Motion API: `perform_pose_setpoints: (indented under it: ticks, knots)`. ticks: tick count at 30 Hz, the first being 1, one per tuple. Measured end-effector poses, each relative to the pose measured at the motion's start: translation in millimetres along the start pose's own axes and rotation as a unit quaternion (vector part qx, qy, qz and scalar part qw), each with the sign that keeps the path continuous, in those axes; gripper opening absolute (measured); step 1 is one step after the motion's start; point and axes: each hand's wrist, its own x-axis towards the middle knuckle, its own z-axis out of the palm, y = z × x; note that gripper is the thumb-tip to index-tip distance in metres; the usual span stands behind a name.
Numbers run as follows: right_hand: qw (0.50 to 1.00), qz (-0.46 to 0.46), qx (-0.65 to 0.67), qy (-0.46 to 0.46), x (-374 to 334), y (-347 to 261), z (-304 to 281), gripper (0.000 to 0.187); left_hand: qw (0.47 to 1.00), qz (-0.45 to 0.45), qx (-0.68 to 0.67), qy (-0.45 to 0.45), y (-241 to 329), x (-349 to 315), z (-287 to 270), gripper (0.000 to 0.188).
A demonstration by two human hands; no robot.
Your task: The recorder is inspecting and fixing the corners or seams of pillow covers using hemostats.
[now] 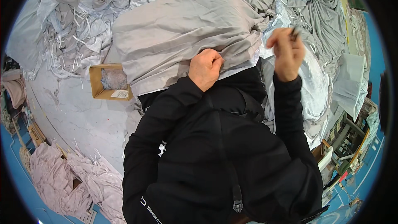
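Observation:
A large piece of grey cloth [186,25] with a pale edge lies spread over my lap, creased along its near and right sides. On its near edge rests my left hand [205,68], its fingers curled and pinching the fabric. Raised to the right of the cloth, my right hand [287,56] is closed and partly smeared by motion. A small dark tool [294,34] sticks out of its fingers; its kind is too blurred to tell.
An open cardboard box [96,84] with clear plastic or thread scraps inside stands left of the cloth. Heaps of grey cloth with white ties [72,20] lie at the far left, and more grey fabric [319,20] at the far right. Pinkish cloth piles [56,174] lie lower left.

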Motion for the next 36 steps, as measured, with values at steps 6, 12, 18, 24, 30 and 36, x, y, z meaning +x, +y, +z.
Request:
perform_pose_setpoints:
  ticks: [6, 12, 18, 24, 30, 36]
  knots:
    - [0.992, 0.117, -0.049, -0.029, 7.0, -2.1, -36.3, 0.014, 0.947, -0.188, -0.257, -0.04, 5.9, 2.6, -11.9, 0.013]
    - [0.959, 0.199, -0.192, -0.063, -45.9, 49.7, -1.3, 0.017, 0.893, -0.178, -0.411, -0.05, 31.3, 6.8, -36.3, 0.016]
    - [0.964, 0.181, -0.183, -0.061, -55.9, 64.2, -4.8, 0.014, 0.884, -0.068, -0.461, -0.026, 69.2, 15.0, -72.0, 0.015]
    - [0.957, 0.289, 0.031, -0.009, -49.5, 10.0, -39.3, 0.008, 0.9, -0.073, -0.428, -0.031, 65.2, 27.2, -60.6, 0.015]
    - [0.978, 0.2, -0.032, -0.048, -30.1, -45.1, -30.7, 0.01, 0.938, -0.008, -0.325, -0.122, 80.1, 66.3, -3.1, 0.01]
    - [0.988, 0.145, 0.05, -0.018, -6.7, -56.7, -11.9, 0.009, 0.919, 0.007, -0.282, -0.275, 111.7, 82.1, 14.8, 0.01]
